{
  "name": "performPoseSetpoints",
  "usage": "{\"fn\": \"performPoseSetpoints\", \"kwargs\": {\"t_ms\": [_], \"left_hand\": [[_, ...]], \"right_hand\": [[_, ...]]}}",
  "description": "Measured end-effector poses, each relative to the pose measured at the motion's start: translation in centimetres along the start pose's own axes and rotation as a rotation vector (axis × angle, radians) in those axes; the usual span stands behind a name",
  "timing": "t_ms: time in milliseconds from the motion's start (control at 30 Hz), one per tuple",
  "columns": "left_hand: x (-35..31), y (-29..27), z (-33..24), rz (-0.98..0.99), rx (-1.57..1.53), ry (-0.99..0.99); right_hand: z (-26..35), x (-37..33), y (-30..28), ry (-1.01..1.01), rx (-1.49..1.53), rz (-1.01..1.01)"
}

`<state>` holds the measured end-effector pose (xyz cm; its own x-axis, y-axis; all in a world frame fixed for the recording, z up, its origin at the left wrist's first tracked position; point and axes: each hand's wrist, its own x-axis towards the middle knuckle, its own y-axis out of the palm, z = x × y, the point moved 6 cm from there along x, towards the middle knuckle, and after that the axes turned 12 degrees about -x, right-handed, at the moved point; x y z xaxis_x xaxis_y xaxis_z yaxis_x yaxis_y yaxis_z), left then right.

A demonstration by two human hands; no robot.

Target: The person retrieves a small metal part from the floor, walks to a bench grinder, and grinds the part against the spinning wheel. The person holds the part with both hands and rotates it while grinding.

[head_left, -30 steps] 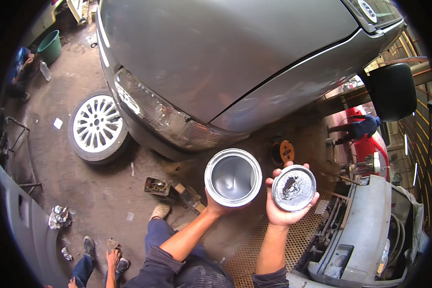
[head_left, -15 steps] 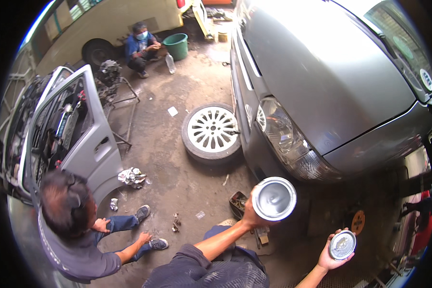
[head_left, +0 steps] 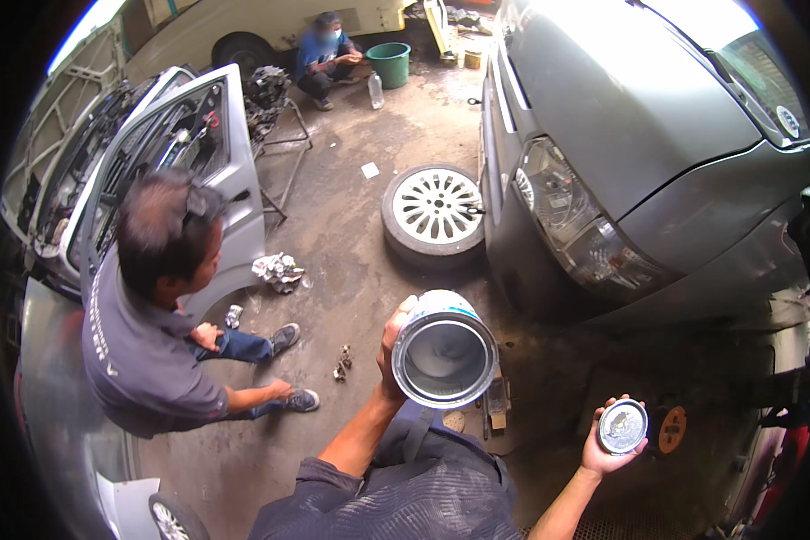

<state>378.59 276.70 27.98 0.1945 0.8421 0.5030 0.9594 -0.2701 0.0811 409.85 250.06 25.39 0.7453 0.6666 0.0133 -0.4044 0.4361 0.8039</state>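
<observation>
My left hand [head_left: 392,346] is wrapped round the side of a metal paint can [head_left: 459,310] with a trace of blue on its wall. The can has no lid on, and its mouth tips up so that grey, smooth-looking contents or a coated inside show. Away to the right, my right hand [head_left: 600,457] grips a round silvery lid [head_left: 623,427] by its edge, its face turned upward. The lid's underside is hidden by my palm and fingers.
A dark grey car [head_left: 630,135] stands close at right. A wheel with a white rim [head_left: 436,205] lies by its bumper. One person [head_left: 153,333] sits at left near a detached grey door [head_left: 243,220]; another person [head_left: 319,58] squats beside a green bucket [head_left: 389,67].
The view has shifted left. My left hand has brought the can nearer the middle of my body and tilted it, showing more of its side. My right hand still holds the lid.
</observation>
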Motion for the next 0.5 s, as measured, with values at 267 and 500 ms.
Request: {"fn": "performPoseSetpoints", "kwargs": {"t_ms": [267, 500], "left_hand": [[-3.6, -3.8, -6.4, -0.065, 0.287, 0.238], [-2.6, -6.6, -8.3, -0.019, 0.343, 0.362]], "right_hand": [[0.4, -2.6, 2.7, 0.109, 0.027, 0.049], [-2.4, -0.7, 6.4, 0.16, 0.015, 0.131]]}}
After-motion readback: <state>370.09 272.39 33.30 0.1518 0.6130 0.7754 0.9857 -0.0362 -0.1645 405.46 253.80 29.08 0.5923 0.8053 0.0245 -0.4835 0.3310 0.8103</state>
